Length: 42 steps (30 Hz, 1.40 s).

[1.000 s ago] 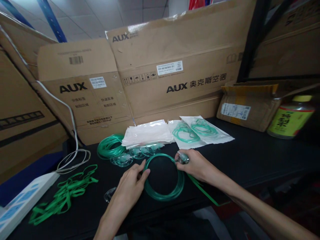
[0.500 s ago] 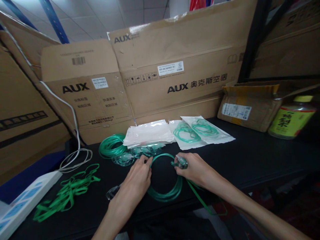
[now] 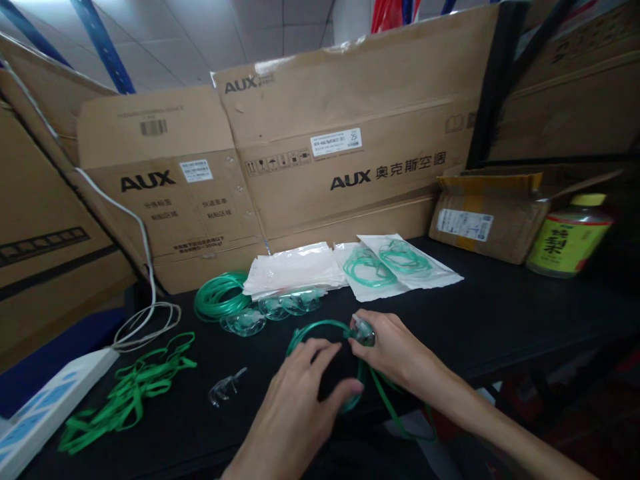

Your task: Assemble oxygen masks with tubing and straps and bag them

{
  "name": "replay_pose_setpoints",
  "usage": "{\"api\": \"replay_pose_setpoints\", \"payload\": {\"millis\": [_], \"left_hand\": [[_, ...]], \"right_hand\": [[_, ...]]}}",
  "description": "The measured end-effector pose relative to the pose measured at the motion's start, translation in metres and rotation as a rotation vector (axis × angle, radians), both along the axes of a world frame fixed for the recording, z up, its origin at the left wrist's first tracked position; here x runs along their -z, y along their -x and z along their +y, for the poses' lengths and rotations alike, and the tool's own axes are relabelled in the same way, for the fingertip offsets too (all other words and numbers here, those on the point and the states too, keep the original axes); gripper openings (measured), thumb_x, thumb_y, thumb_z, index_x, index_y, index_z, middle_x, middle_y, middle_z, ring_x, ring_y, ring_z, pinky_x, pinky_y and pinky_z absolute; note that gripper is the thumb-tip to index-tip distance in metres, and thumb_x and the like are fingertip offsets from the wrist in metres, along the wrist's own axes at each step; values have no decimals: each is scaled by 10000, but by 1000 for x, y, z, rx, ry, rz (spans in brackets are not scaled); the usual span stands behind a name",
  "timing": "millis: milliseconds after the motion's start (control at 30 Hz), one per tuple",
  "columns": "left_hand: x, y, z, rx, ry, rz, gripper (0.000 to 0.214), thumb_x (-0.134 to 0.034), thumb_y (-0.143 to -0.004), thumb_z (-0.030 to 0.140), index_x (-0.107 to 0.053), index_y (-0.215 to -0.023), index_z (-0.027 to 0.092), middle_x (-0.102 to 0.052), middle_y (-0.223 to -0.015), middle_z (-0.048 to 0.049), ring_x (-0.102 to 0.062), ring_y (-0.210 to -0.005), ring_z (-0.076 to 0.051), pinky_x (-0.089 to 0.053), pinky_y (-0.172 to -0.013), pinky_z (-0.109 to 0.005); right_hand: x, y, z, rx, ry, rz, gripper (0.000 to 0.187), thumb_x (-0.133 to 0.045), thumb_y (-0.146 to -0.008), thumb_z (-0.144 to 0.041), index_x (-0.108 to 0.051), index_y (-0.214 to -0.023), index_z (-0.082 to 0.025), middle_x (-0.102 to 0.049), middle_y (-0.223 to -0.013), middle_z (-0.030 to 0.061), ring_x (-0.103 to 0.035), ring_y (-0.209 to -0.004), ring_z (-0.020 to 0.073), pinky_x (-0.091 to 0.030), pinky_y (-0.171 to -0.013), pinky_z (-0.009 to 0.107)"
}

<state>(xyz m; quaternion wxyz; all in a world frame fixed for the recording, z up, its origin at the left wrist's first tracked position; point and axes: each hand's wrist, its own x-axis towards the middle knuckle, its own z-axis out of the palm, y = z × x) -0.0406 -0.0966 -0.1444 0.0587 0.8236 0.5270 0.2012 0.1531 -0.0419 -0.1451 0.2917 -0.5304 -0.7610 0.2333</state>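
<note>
A coil of green tubing (image 3: 320, 328) lies on the black table (image 3: 500, 313) in front of me. My left hand (image 3: 300, 407) rests over the coil with its fingers spread, thumb touching the lower loop. My right hand (image 3: 387, 347) is closed on a clear mask piece (image 3: 364, 331) at the coil's upper right edge, and a green strap (image 3: 395, 413) trails down from it over the table's front edge.
Behind lie a second green tubing coil (image 3: 220, 297), clear masks (image 3: 273, 310), a stack of white bags (image 3: 295, 270) and packed bags (image 3: 395, 263). Green straps (image 3: 127, 393), a clear clip (image 3: 225, 389), a white power strip (image 3: 45, 407), cardboard boxes (image 3: 350, 133) and a jar (image 3: 567, 237) surround them.
My left hand moved from the coil's left edge to lie across its middle. The coil has been squeezed narrower and pulled toward me. My right hand kept its hold.
</note>
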Motion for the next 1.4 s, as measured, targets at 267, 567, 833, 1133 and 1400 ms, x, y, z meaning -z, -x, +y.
{"api": "replay_pose_setpoints", "payload": {"millis": [267,567,833,1133,1400], "left_hand": [[8,9,-23,98,34,43,341,-540,-988,195,-677,-1269,332,-705,-1161,-32,-667,-1018,-238,-535,-898,-388],[-3,62,-21,182,113,-105,271,-582,-975,169,-744,-1115,333,-721,-1122,6,-652,-1095,-183,-342,-1180,-411],[13,46,-29,165,-48,-104,130,-639,-968,291,-737,-1049,316,-716,-984,23,-680,-940,-166,-461,-1095,-419],[9,54,18,-338,-194,260,359,-522,-988,175,-616,-1335,179,-663,-1318,-102,-599,-1251,-270,-477,-1083,-413],[2,42,29,-441,-131,384,292,-387,-998,100,-644,-1121,165,-679,-1095,-122,-708,-832,-237,-548,-680,-316]], "right_hand": [[-26,-22,0,-297,58,59,144,-648,-771,-161,-702,-899,-200,-729,-860,2,-665,-783,178,-499,-725,239],[-27,-32,10,-613,90,-86,303,-650,-776,-53,-706,-1022,-220,-716,-1078,14,-655,-1002,195,-458,-901,270],[-10,-12,-25,-558,41,-66,264,-742,-874,-190,-650,-1115,-244,-678,-1151,8,-615,-1097,192,-425,-953,265],[-6,-9,-30,-577,27,-21,280,-788,-850,-195,-647,-1086,-248,-672,-1112,-9,-631,-1059,176,-436,-928,238],[-4,-8,-29,-525,-9,15,379,-852,-761,-434,-651,-1012,-233,-663,-1027,-16,-643,-967,178,-458,-847,235]]}}
